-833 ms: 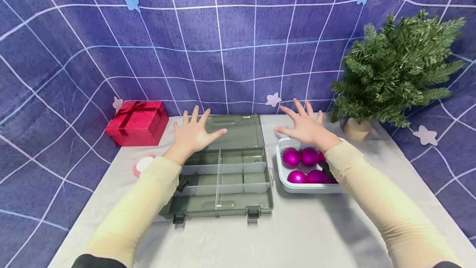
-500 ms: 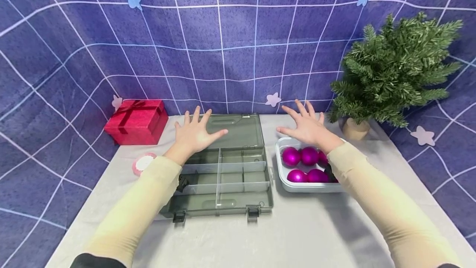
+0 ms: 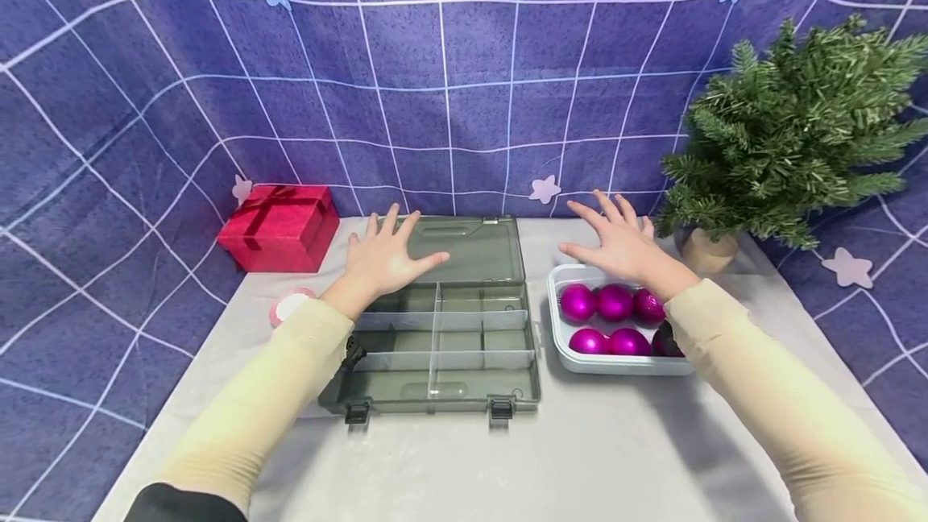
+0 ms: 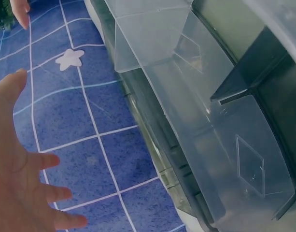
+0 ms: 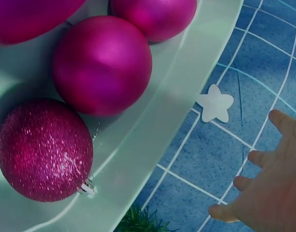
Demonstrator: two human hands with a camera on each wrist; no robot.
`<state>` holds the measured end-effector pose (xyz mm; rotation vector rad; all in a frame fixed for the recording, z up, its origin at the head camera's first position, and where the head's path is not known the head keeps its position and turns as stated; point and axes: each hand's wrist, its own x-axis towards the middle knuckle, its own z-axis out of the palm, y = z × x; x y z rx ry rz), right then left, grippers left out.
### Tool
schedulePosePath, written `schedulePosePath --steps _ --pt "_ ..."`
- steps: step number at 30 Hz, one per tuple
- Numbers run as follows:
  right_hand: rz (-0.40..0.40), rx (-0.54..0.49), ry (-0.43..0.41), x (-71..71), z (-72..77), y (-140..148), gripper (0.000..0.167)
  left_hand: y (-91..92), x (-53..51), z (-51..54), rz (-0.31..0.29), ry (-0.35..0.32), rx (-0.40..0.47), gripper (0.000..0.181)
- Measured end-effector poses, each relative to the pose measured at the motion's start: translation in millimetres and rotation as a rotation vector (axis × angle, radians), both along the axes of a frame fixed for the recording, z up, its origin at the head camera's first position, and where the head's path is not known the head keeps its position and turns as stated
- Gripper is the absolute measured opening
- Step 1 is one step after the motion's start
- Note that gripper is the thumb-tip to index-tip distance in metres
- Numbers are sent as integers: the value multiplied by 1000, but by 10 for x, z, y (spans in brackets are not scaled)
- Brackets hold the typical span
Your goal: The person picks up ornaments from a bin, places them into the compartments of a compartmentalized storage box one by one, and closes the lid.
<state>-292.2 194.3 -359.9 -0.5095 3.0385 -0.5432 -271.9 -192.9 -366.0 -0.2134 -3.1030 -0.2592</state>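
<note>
My left hand (image 3: 384, 262) is held with fingers spread above the grey-green divided plastic case (image 3: 464, 405), whose lid (image 3: 471, 252) lies folded back behind it. Nothing is in that hand. Over the back part of a pale tray (image 3: 590, 363), my right hand (image 3: 619, 246) is spread as well and holds nothing. In the tray sit several magenta Christmas baubles (image 3: 615, 303). The right wrist view shows smooth ones (image 5: 103, 66) and a glittery one (image 5: 45, 150) with a silver cap. Clear dividers (image 4: 201, 121) split the case into compartments in the left wrist view.
A red gift box (image 3: 279, 229) with a dark ribbon stands at the back left. Near my left forearm lies a pink-and-white roll (image 3: 292, 304). A small artificial Christmas tree (image 3: 790, 135) on a wooden base stands at the back right. Blue fabric with stars hangs behind.
Both hands keep their spread pose over the case and the tray. The head view has shifted slightly, so the scene sits a little further right and higher.
</note>
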Motion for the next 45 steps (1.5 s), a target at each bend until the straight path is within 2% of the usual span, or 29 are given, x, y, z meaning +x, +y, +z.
schedulePosePath --steps 5,7,11,14,17,21,27,31,34,36,40,41,45 --pt "21 -19 21 40 25 38 85 -33 66 12 -25 25 36 104" --pt "48 -40 44 51 23 55 82 -74 92 9 -52 38 64 98" --pt "100 -100 100 49 3 96 70 -204 147 18 -120 63 179 83" --pt "110 -146 123 39 -16 137 57 -316 197 46 -142 78 277 73" --pt "126 -183 142 39 -33 175 42 -434 251 53 -112 98 338 64" --pt "155 -209 152 63 -59 203 24 -604 352 8 -73 115 407 50" --pt "151 -260 63 180 -52 230 10 -841 579 -72 -44 93 490 44" --pt "154 -281 -1 313 -29 218 8 -980 760 -154 -8 78 543 40" --pt "173 -291 -33 455 -44 185 11 -1066 892 -241 30 67 551 37" --pt "186 -304 -57 553 -65 150 13 -1105 950 -323 28 107 563 33" --pt "200 -324 -115 723 -152 90 19 -1117 1042 -464 61 112 608 33" --pt "206 -320 -126 753 -178 83 20 -1109 1055 -491 72 105 619 33" --pt "238 -300 -171 837 -251 84 27 -1084 1099 -553 148 -1 672 42"
